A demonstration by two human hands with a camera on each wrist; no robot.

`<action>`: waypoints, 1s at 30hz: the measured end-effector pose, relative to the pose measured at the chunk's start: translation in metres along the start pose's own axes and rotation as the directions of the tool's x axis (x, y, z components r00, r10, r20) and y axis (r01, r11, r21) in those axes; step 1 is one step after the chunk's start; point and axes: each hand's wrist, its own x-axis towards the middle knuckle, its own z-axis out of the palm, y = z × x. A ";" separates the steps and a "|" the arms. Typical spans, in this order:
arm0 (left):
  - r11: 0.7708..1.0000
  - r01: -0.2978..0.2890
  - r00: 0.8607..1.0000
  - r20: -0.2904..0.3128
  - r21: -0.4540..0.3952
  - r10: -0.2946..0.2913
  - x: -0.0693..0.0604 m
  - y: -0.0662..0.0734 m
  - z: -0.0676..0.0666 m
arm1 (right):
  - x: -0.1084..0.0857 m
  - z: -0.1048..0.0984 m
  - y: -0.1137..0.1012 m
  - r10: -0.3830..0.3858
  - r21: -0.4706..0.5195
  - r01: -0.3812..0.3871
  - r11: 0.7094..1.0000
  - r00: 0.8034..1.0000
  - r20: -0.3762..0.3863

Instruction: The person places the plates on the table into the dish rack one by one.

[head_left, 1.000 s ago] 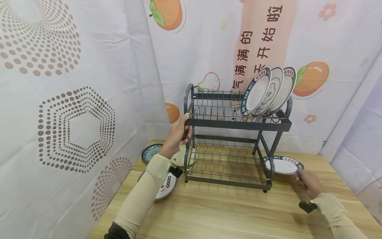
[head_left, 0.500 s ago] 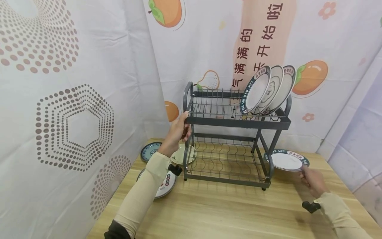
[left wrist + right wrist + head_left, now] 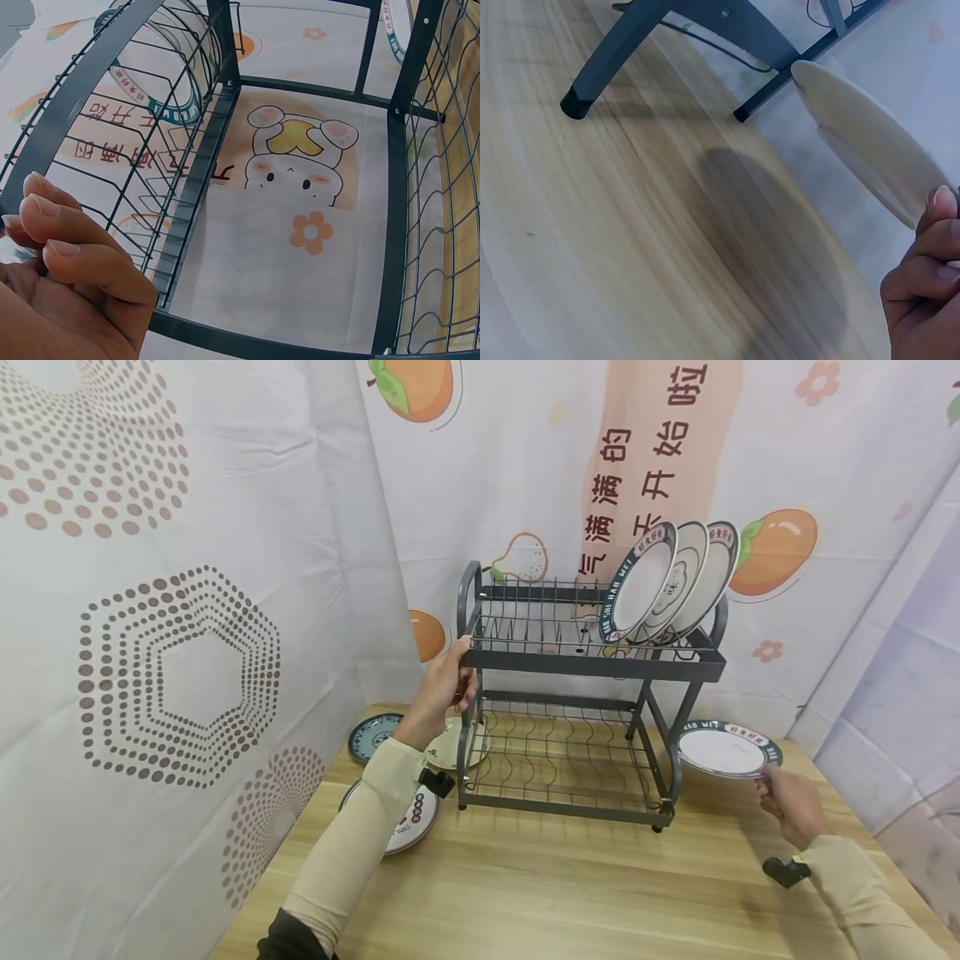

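My right hand [image 3: 793, 802] pinches the near right rim of a white plate [image 3: 723, 752] with a dark green lettered border. The plate hangs above the table, right of a dark grey two-tier dish rack [image 3: 592, 666]. From the right wrist view, the plate's pale underside [image 3: 874, 142] shows tilted, with its shadow on the wood. My left hand [image 3: 442, 689] grips the rack's upper tier at its front left corner. Its fingers [image 3: 97, 262] look curled in the left wrist view. Leaning in the upper tier's right end are a green-bordered plate [image 3: 641, 589] and two more behind it.
Left of the rack, a blue patterned plate [image 3: 371, 739] and a cream plate [image 3: 450, 747] lie on the wooden table [image 3: 555, 893]. White plates with red marks [image 3: 416, 818], apparently stacked, sit closer, partly behind my left forearm. Printed white cloth [image 3: 480, 468] hangs behind and at both sides.
The plate in my right hand has risen slightly and moved right, away from the rack's side. My left hand keeps its grip on the rack. The head view has shifted a little.
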 end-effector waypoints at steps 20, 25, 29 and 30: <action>0.999 0.044 0.999 0.012 -0.017 -0.043 0.000 0.000 -0.004 | -0.015 -0.003 -0.032 -0.107 0.081 0.104 0.991 0.994 0.034; 0.999 0.048 0.999 0.011 -0.020 -0.048 0.000 0.001 -0.004 | -0.017 -0.003 -0.042 -0.128 0.084 0.124 0.989 0.991 0.048; 0.999 0.046 0.999 0.011 -0.022 -0.046 0.001 0.003 -0.004 | -0.018 -0.003 -0.049 -0.136 0.084 0.131 0.988 0.989 0.051; 0.999 0.047 0.999 0.012 -0.022 -0.047 0.002 0.003 -0.003 | -0.019 -0.003 -0.051 -0.135 0.090 0.130 0.987 0.990 0.050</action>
